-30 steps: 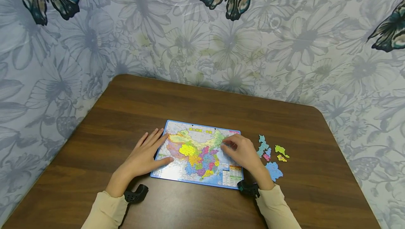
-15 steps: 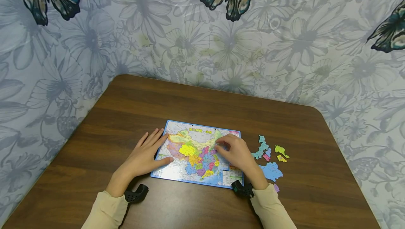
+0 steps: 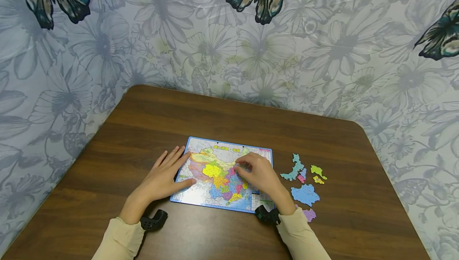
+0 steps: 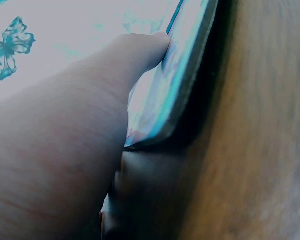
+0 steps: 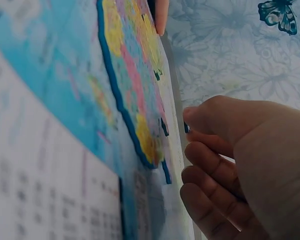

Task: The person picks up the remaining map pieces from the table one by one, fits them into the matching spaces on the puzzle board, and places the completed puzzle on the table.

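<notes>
A map jigsaw puzzle board (image 3: 184, 193) with a blue border lies on the table, its coloured pieces filling much of the middle. My left hand (image 3: 163, 180) rests with spread, straight fingers over the board's left edge. In the left wrist view the thumb (image 4: 145, 50) lies on the board near its corner. Above the right part of the map, my right hand (image 3: 259, 174) holds its thumb and index finger together. They pinch a small dark-edged puzzle piece (image 5: 186, 127), mostly hidden by the fingertips.
To the right of the board lie loose puzzle pieces: teal (image 3: 297, 167), pink (image 3: 301, 178), green (image 3: 317, 170), yellow (image 3: 318, 180), large blue (image 3: 305, 194) and purple (image 3: 309, 215). The brown wooden table (image 3: 215, 112) ends at a patterned wall covering (image 3: 222, 60).
My right hand has moved left across the board towards the middle of the map, uncovering more of the loose pieces on the right. The left hand has stayed in place.
</notes>
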A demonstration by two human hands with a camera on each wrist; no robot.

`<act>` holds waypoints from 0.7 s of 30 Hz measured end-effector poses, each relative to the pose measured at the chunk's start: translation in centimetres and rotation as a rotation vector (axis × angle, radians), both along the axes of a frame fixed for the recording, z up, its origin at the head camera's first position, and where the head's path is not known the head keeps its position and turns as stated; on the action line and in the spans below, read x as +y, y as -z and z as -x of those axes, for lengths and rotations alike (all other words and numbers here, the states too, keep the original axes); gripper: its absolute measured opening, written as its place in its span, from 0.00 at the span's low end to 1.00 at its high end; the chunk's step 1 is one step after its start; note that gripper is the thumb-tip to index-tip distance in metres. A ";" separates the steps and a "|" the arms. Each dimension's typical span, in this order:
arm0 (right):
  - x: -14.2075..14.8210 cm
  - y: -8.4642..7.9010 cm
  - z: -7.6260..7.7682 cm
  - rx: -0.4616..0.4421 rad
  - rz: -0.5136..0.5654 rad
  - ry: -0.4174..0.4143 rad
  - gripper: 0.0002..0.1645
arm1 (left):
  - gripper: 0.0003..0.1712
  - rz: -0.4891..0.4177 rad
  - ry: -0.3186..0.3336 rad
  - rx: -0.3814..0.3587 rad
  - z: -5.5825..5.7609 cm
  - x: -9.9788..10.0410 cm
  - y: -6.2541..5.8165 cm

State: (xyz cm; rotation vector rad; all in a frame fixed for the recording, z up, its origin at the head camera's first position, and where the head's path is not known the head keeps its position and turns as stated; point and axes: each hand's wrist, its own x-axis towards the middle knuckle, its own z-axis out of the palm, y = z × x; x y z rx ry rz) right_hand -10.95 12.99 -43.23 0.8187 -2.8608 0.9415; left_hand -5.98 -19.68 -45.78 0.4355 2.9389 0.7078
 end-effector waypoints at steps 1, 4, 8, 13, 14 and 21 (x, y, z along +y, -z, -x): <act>-0.1 0.0 0.0 0.002 -0.005 -0.001 0.09 | 0.56 0.000 0.000 0.000 0.0 0.0 0.0; -0.3 0.1 -0.1 0.011 -0.008 -0.008 0.09 | 0.56 -0.002 0.001 0.001 0.0 0.0 -0.1; -0.4 0.2 -0.2 0.021 -0.005 -0.016 0.09 | 0.56 0.000 0.002 -0.001 0.0 0.0 -0.1; -0.8 0.2 -0.3 0.017 0.000 -0.026 0.08 | 0.56 -0.004 0.000 0.005 0.0 0.0 -0.1; -0.9 0.2 -0.3 0.013 -0.002 -0.028 0.08 | 0.56 -0.004 0.000 0.006 0.0 0.0 -0.1; -1.7 0.5 -0.2 -0.008 -0.011 -0.048 0.08 | 0.56 -0.004 -0.002 0.010 -0.2 0.0 -0.1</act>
